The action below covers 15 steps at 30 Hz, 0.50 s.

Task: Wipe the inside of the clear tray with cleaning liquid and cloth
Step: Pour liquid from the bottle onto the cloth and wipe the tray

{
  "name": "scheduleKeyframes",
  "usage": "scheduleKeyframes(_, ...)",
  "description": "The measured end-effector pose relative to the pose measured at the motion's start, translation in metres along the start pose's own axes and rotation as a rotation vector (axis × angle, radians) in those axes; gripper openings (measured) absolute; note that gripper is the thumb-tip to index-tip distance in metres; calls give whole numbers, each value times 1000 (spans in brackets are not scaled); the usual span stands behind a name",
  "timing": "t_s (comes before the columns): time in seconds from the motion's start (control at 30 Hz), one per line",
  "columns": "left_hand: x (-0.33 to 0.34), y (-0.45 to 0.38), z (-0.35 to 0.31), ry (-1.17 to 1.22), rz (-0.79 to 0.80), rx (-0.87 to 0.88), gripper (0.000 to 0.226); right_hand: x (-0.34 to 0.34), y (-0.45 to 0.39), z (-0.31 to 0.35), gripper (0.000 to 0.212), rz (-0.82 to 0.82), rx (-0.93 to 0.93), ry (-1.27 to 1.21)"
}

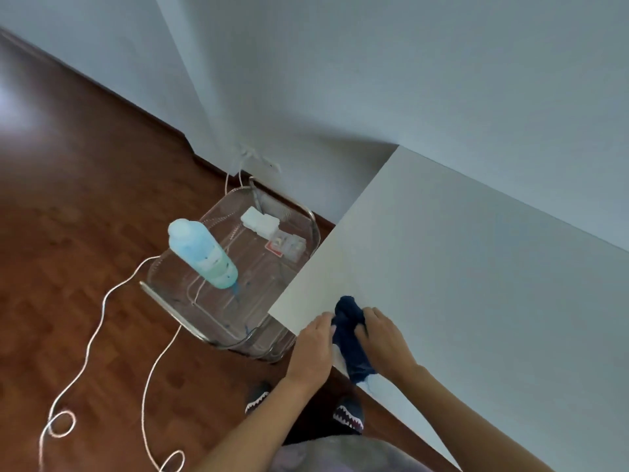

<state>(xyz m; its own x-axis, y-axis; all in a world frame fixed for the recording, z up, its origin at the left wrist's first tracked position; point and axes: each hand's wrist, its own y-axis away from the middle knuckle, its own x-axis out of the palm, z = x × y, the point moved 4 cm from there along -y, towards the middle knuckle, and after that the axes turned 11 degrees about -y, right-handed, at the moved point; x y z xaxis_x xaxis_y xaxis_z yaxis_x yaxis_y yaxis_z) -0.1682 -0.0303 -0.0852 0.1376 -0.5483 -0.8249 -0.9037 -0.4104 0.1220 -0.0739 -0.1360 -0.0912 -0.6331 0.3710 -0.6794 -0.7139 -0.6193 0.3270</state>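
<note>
Both hands grip a dark blue cloth (349, 338) at the near corner of a white table (459, 267). The left hand (315, 345) pinches the cloth's left side with fingers curled onto it; the right hand (383, 338) clasps its right side, fingers closed over the fabric. The cloth is bunched between them, its lower end hanging over the table edge.

The clear tray (238, 287) lies well apart from the hands, to their left and farther away, lower than the tabletop and partly tucked under the table's edge. A bottle of blue liquid (200, 252) stands in it, with blue streaks on the tray's floor near the bottle's base. Small white boxes (260, 221) lie at the tray's far end. A white cord (98, 321) trails over the wooden floor (68, 199). Two shark-patterned slippers (349, 415) show below the hands.
</note>
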Motion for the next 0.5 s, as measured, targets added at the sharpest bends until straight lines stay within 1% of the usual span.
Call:
scheduleKeyframes(0.1, -36, -6, 13, 92, -81, -44, 16, -4, -13, 41, 17, 41, -59, -123)
scheduleKeyframes(0.2, -72, -14, 38, 57, -169, -71, 20, -2, -27, 84, 22, 72, -125, -168)
scheduleKeyframes(0.27, -91, -20, 60, 7, -168, -91, 22, 6, -36, 111, 27, 66, -155, -162)
scheduleKeyframes(0.3, -102, -23, 70, 28, -168, -101, 26, 10, -41, 123, 31, 46, -161, -184)
scheduleKeyframes(0.37, -125, -27, 88, 64, -171, -120, 42, 20, -51, 143, 33, 12, -139, -292)
scheduleKeyframes(0.4, -137, -27, 96, 35, -176, -115, 49, 26, -55, 151, 32, 3, -103, -366)
scheduleKeyframes(0.47, -163, -31, 118, -57, -224, -96, 53, 38, -62, 162, 31, -32, 8, -555)
scheduleKeyframes(0.5, -178, -34, 132, -80, -276, -106, 50, 44, -65, 166, 30, -62, 63, -637)
